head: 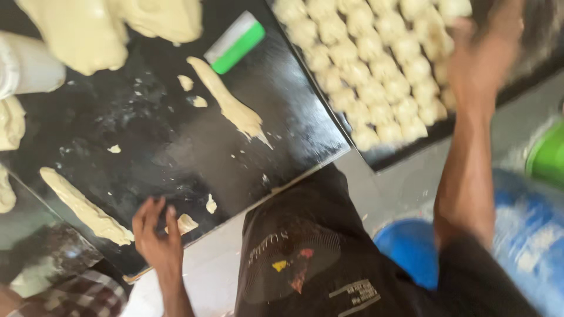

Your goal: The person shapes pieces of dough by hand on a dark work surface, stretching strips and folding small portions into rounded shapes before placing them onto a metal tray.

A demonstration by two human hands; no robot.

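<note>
1. Left hand [157, 239] – fingers spread wide, holding nothing, at the near edge of the black worktop [176, 147], just beside a small dough piece [186, 223].
2. Right hand [483, 58] – blurred over the tray [388, 157] of dough balls [376, 64]; grip cannot be told.
3. Dough strip [232, 105] mid-worktop, green scraper [236, 42] beyond.

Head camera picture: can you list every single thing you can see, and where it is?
Dough balls: many, cream, in rows on the tray at upper right.
Tray: one, dark, upper right.
Black slab: one, centre left.
Dough strips: two, cream, on the slab.
Dough mass: one, cream, top left.
Scraper: one, green and white, top of the slab.
Blue tub: one, lower right.
Left hand: open, beside a small dough bit.
Right hand: blurred, over the tray.
</note>
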